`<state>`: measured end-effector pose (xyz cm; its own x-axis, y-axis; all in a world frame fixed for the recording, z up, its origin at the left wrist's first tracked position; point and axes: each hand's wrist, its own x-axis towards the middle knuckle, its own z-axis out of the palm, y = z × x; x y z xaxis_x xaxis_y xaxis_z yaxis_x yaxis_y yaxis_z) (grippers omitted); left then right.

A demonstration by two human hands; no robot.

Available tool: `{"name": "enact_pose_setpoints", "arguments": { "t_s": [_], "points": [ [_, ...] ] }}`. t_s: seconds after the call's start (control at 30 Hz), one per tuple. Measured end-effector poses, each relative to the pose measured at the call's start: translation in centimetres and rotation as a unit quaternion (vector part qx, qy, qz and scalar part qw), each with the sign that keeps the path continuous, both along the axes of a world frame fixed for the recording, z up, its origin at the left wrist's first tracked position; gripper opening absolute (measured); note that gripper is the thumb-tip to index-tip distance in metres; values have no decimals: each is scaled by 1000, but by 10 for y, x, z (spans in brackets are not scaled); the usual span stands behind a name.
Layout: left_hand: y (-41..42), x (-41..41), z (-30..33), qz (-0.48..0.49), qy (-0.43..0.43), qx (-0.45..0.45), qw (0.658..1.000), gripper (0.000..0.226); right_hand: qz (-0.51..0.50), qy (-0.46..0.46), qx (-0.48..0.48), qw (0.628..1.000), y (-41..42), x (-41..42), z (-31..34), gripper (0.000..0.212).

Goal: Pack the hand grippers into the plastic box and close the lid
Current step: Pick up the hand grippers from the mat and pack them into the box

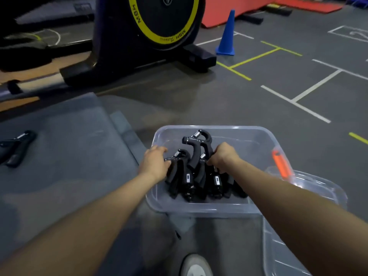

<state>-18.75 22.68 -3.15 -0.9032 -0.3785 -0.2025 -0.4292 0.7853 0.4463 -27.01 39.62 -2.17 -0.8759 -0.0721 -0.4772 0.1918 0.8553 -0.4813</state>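
A clear plastic box (249, 144) stands on the grey floor ahead of me. Several black hand grippers (196, 176) lie bunched in its left half, one (197, 144) leaning up on top. My left hand (155, 164) is closed on the leftmost grippers in the bunch. My right hand (224, 154) grips the handles on the right side of the bunch. The clear lid (310, 186), with an orange latch (280, 164), lies off the box, against its right side. One more black hand gripper (17, 147) lies apart on a grey mat (59, 156) at the far left.
A black exercise bike with a yellow-ringed flywheel (151, 26) stands behind the mat. A blue cone (227, 34) and red mats (239, 8) are farther back. White and yellow lines mark the floor. A shoe tip (196, 265) shows at the bottom edge.
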Motion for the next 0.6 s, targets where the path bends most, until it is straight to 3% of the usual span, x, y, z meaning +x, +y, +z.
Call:
{"name": "enact_pose_setpoints", "arguments": {
  "t_s": [0.17,0.3,0.4,0.6],
  "points": [
    [-5,5,-16,-66,-14,-63,996,52,9,9,43,999,-9,-2,-24,25],
    [-1,2,-25,-72,0,-93,993,53,5,13,77,997,-3,-3,-34,12],
    [1,3,-31,-68,22,-102,992,52,-13,29,111,993,4,-3,-40,25],
    [-1,4,-31,-75,31,-99,992,57,-5,42,148,988,6,3,-44,29]
  ]
}}
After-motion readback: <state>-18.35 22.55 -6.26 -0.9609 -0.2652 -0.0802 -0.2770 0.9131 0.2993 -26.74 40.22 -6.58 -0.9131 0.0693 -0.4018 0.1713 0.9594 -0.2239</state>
